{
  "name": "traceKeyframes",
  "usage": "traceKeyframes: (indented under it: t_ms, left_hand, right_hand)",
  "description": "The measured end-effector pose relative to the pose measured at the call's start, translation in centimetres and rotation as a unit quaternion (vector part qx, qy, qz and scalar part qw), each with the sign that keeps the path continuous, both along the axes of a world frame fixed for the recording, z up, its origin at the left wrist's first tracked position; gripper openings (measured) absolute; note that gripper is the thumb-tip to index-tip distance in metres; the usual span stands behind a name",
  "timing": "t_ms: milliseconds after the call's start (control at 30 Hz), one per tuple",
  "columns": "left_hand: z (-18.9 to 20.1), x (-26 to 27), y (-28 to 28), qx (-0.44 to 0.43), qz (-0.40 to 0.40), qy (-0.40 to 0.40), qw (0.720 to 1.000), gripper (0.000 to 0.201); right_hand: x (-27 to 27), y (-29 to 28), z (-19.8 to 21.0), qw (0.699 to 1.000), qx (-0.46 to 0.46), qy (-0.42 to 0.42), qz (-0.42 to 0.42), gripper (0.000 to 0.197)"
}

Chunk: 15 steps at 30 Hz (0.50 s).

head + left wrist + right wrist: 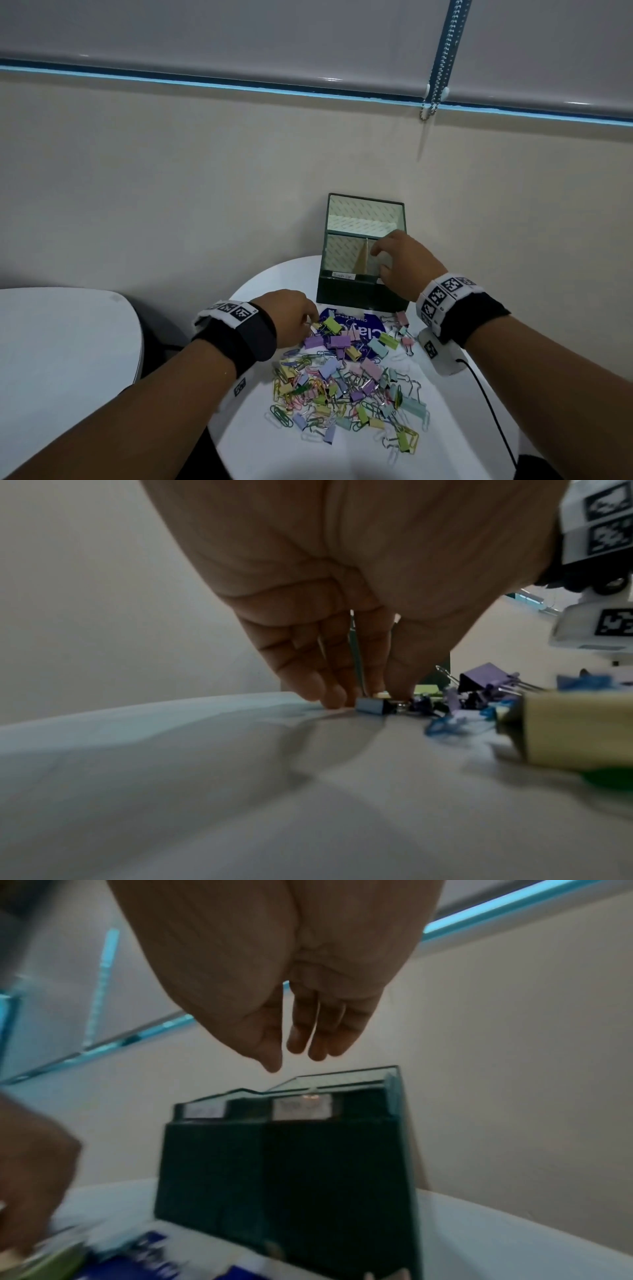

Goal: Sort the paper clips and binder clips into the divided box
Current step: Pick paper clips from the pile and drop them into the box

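Note:
A dark green divided box stands at the far side of the white round table, with labels on its front rim. A pile of pastel binder clips and paper clips lies in front of it. My left hand is down at the pile's far left corner; in the left wrist view my left hand pinches a small blue binder clip on the table. My right hand hovers over the box's right compartment; the right wrist view shows my right hand empty, thumb apart from the fingers, above the box.
A blue printed sheet lies under the far clips. A white device with a black cable sits right of the pile. Another white table is on the left. The wall rises directly behind the box.

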<state>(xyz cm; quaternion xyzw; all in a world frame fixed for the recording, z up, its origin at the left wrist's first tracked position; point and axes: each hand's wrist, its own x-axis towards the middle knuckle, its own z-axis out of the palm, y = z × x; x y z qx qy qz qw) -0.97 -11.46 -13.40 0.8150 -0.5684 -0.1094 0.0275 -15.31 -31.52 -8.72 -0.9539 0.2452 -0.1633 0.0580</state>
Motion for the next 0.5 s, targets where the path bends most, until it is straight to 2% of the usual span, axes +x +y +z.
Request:
traceKeyframes:
  t_ms: [67, 100, 200, 233, 333, 433, 500]
  left_hand:
    - [0.0, 0.0, 0.1, -0.011, 0.002, 0.011, 1.000, 0.033]
    - [-0.1, -0.1, 0.1, -0.015, 0.005, 0.019, 1.000, 0.034]
    - [-0.3, 0.0, 0.0, -0.020, 0.015, 0.027, 0.999, 0.037]
    - [-0.3, 0.0, 0.0, -0.018, 0.017, 0.027, 0.999, 0.036]
    - [-0.3, 0.3, -0.1, -0.004, 0.027, 0.021, 0.999, 0.035]
    - [-0.3, 0.3, -0.1, -0.011, 0.040, 0.014, 0.999, 0.030]
    - [-0.2, 0.1, 0.0, -0.014, 0.046, 0.013, 0.999, 0.034]
  right_hand:
    - [-0.8, 1.9, 0.0, 0.998, -0.018, -0.023, 0.055, 0.009]
    - [-1.2, 2.8, -0.3, 0.997, -0.008, 0.008, 0.078, 0.009]
    - [-1.9, 4.8, -2.0, 0.974, 0.050, 0.209, 0.077, 0.009]
    - [-2.0, 5.1, -2.5, 0.964, 0.061, 0.250, 0.062, 0.014]
    - [-2.0, 5.1, -3.8, 0.963, 0.078, 0.256, 0.041, 0.026]
    - [-1.9, 5.1, -3.9, 0.961, 0.097, 0.257, 0.038, 0.017]
    - [-1.9, 5.0, -3.7, 0.960, 0.120, 0.252, 0.031, 0.008]
